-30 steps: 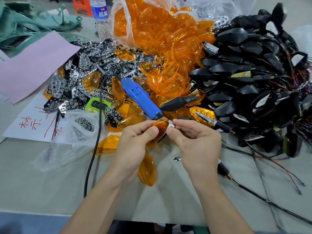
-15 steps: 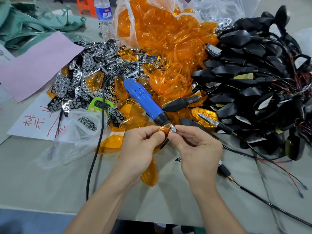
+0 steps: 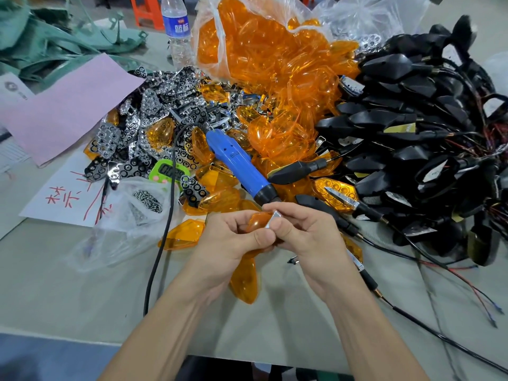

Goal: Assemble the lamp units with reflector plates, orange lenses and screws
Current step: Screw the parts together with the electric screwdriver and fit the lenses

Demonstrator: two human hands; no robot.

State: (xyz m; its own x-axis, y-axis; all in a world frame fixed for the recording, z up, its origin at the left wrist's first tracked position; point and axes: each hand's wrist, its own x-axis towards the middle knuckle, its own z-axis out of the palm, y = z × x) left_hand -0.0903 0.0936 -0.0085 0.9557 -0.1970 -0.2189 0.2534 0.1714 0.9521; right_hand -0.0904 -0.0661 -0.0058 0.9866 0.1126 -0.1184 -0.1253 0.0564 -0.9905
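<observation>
bag of screws (image 3: pixel 147 200) lies at far left, untouched. left hand (image 3: pixel 233 243) grips the orange lens (image 3: pixel 257 220), held just in front of the blue screwdriver (image 3: pixel 239 166). compared with a second ago, the hands have closed together and the reflector plate (image 3: pixel 275 217) sits deeper in the lens. right hand (image 3: pixel 308 235) pinches the plate's bright tip. judgement: plate nearly seated; black housings (image 3: pixel 412 133) and screws follow.

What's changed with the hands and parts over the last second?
Little. The left hand and right hand have drawn closer, thumbs now almost meeting, pressing the small silver reflector plate against the orange plastic lens they hold; nothing taken up or let go. The blue electric screwdriver, clear bag of screws and pile of black lamp housings stayed put.
</observation>
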